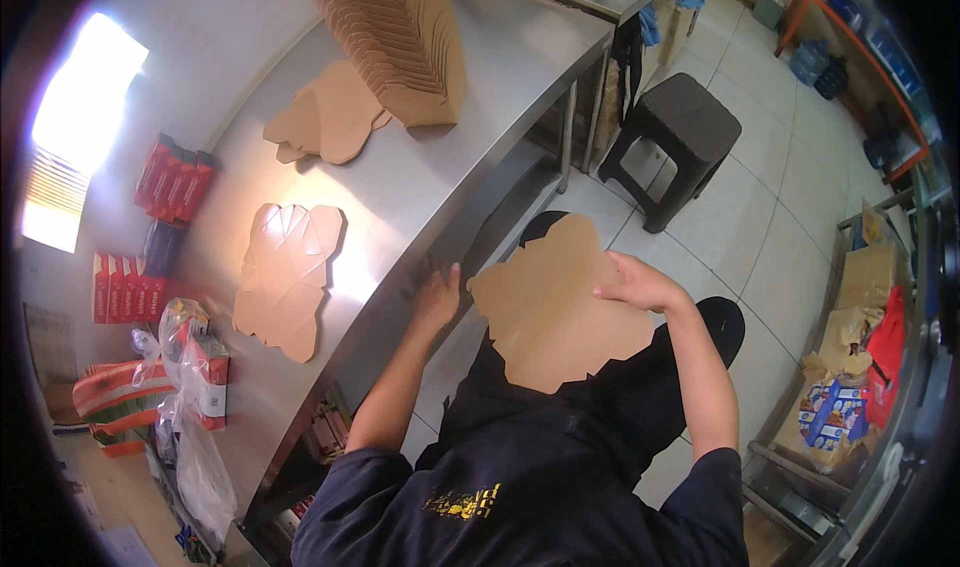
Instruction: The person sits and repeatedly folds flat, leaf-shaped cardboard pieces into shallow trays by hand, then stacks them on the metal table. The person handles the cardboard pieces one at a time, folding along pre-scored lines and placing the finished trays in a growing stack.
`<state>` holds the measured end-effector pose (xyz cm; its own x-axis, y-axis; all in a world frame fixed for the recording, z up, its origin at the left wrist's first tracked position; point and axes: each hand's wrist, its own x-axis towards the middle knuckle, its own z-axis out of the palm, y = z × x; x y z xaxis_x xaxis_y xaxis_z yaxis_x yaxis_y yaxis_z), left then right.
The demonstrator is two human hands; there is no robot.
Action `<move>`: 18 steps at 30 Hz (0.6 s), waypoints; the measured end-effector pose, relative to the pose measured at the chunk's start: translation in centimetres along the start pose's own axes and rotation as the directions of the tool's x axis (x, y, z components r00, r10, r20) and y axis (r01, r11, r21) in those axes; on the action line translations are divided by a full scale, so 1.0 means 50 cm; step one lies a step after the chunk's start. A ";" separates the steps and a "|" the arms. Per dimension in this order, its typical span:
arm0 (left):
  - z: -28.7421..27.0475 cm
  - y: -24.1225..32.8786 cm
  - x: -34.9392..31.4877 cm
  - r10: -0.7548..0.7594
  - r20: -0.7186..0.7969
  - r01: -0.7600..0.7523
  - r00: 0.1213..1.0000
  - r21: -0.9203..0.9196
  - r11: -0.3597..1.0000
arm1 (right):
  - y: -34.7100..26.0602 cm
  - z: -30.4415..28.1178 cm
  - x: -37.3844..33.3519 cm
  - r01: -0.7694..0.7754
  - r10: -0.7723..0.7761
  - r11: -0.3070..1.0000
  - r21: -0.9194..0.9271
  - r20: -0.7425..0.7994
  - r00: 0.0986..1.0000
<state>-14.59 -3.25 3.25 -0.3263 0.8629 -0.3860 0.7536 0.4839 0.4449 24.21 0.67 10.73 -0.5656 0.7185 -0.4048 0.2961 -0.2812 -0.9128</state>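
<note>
A flat die-cut cardboard box blank [560, 307] lies over my lap, brown and notched along its edges. My right hand [640, 285] grips its right side, thumb on top and the other fingers mostly hidden underneath. To the left of the blank, apart from it and close to the steel table's edge, my left hand [437, 295] is held open with nothing in it. On the table, a small pile of flat box blanks [285, 277] lies nearest to that hand. Farther back are more flat blanks [328, 117] beside a tall nested stack of folded cardboard boxes [400, 52].
Red boxes [130, 287] and a clear plastic bag [200, 467] sit along the wall side of the steel table [385, 202]. A dark plastic stool [685, 117] stands ahead on the tiled floor. At right, a shelf holds cartons [868, 275] and a red bag [885, 352].
</note>
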 end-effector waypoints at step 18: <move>-0.060 0.201 0.034 0.525 0.527 -0.424 0.669 -0.311 0.851 | 0.013 0.007 0.117 0.048 -0.052 0.944 -0.325 -0.003 0.999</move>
<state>-9.27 3.51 9.52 0.4781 0.7543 -0.4500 0.6023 0.0914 0.7930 20.81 4.46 7.72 -0.5782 0.7337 -0.3568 0.5027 -0.0241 -0.8641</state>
